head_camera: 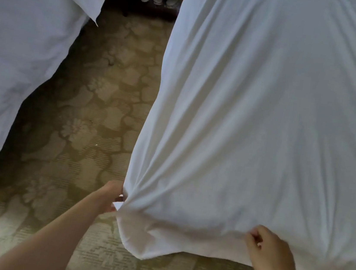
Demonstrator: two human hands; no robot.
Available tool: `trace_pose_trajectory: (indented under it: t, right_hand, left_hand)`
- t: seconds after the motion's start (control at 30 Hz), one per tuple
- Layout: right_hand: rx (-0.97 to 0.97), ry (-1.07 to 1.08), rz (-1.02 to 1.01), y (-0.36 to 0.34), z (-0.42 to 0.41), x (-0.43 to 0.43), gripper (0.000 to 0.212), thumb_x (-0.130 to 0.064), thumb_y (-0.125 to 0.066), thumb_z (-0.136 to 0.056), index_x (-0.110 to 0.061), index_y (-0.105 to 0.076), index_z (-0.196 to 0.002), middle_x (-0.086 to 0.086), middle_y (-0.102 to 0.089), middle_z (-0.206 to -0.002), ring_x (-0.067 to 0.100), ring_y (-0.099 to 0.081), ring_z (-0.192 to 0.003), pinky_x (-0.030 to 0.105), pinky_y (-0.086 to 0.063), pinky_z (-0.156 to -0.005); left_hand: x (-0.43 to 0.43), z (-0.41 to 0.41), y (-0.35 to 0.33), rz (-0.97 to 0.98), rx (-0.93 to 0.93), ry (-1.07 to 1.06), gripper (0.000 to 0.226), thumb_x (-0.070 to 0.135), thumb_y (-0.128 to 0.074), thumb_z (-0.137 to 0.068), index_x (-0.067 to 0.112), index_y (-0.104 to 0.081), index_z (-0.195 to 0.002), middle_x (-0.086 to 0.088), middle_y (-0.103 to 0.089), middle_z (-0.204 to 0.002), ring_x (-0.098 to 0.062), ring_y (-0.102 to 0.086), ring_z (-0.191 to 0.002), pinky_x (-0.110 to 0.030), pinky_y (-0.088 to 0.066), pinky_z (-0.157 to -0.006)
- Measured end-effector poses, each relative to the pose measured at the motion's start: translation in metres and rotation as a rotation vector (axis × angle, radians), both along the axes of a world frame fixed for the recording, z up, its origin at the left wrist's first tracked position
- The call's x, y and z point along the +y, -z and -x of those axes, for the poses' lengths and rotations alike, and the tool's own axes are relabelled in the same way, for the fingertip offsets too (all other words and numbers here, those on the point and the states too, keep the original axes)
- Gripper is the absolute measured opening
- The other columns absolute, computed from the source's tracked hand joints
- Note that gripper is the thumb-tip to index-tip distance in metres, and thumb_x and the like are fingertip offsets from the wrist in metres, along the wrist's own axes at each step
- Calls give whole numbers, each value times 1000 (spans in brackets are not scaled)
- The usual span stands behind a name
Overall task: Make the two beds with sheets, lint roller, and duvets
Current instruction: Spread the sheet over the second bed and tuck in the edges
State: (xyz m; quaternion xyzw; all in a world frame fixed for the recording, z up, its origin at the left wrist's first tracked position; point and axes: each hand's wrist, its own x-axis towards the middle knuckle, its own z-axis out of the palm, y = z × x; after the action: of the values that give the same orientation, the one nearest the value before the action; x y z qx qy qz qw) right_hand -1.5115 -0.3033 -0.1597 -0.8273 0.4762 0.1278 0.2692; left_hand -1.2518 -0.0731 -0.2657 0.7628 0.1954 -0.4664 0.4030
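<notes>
We judge that the step in hand is spreading the sheet over the right bed, seen from its foot end. The sheet covers the mattress from 12 o'clock down to 4 o'clock, with long folds that run toward our hands. Our left hand, at 7 o'clock, is closed around the bunched corner of the sheet; the folds come together exactly at this grip, and a loose flap hangs below it, above the carpet. Our right hand, at 5 o'clock, has its fingers curled into the foot edge of the sheet and seems to pinch it, well apart from the left one. The cloth between the two hands sags a little. The next move probably calls for an even pull toward us to make the folds flat, and then for tucking the corner under the mattress. The other bed, with white bedding, lies at 9 o'clock.
</notes>
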Motion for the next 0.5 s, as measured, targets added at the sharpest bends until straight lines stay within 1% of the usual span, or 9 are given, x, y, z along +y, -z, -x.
trace_pose_trajectory:
  t: [0.03, 0.07, 0.1, 0.17, 0.23, 0.33, 0.4, 0.47, 0.5]
  right_hand:
    - [-57, 0, -3, 3, -10, 10, 21, -25, -54, -90, -21, -55, -70, -4, -60, -67, 17, -60, -71, 33, -44, -63]
    - [-99, -8, -11, 5, -20, 21, 21, -24, -54, -90, -20, -56, -70, -4, -61, -66, 14, -59, -68, 33, -45, -63]
    - [-137, -22, -20, 7, -29, 31, 20, -24, -54, -91, -19, -57, -71, -4, -61, -66, 12, -58, -66, 33, -45, -62]
    - [-209, -51, -69, 8, -49, 50, 20, -23, -55, -91, -19, -57, -72, -3, -61, -65, 10, -57, -63, 32, -46, -61]
    - [-262, -73, -142, 2, -71, 70, 20, -22, -54, -92, -20, -56, -72, -2, -60, -63, 11, -57, -61, 32, -46, -60]
    - [-434, -94, -247, -18, -110, 99, 19, -19, -55, -92, -20, -56, -74, 3, -59, -63, 16, -57, -62, 30, -44, -59]
    - [-500, -92, -344, -36, -143, 119, 16, -28, -53, -94, -18, -59, -83, -2, -60, -69, 14, -58, -67, 24, -42, -62]
    - [-422, -76, -453, -50, -179, 139, 32, -48, -50, -92, -18, -60, -96, -6, -63, -84, 11, -60, -81, 21, -46, -73]
    - [-361, -70, -496, -55, -195, 148, 43, -56, -49, -89, -17, -60, -101, -4, -65, -92, 13, -61, -89, 24, -47, -80]
  left_hand:
    - [-3, 2, 3, 5, 33, -22, 24, -7, -36, -78, 4, -57, -72, 0, -56, -51, -16, -48, -50, -18, -36, -47]
    - [-7, 4, 6, 6, 2, -22, 31, -11, -31, -79, 7, -56, -73, -1, -53, -48, -15, -43, -45, -18, -33, -45]
    - [-9, 5, 11, 16, -43, -37, 34, -11, -30, -81, 8, -58, -78, -3, -54, -53, -15, -43, -47, -21, -34, -47]
    - [-8, 7, 7, 30, -201, -87, 28, -6, -35, -89, 10, -56, -81, -6, -55, -67, -19, -48, -59, -27, -38, -54]
    - [4, 8, 3, -24, -322, -165, 20, 6, -39, -96, 8, -53, -82, -6, -52, -72, -21, -48, -66, -29, -39, -58]
    - [25, 6, -24, 79, -407, -345, 21, 14, -40, -100, 7, -50, -82, -10, -48, -74, -19, -42, -64, -31, -38, -58]
    - [36, 10, -58, 180, -465, -304, 24, 12, -42, -100, 8, -50, -78, -7, -45, -70, -17, -38, -63, -30, -33, -55]
    - [39, 23, -96, 372, -459, -195, 21, 12, -44, -100, 6, -54, -81, -11, -52, -72, -24, -44, -66, -34, -39, -59]
    - [37, 29, -115, 483, -416, -111, 17, 13, -46, -99, 6, -57, -89, -16, -57, -78, -29, -50, -70, -40, -44, -63]
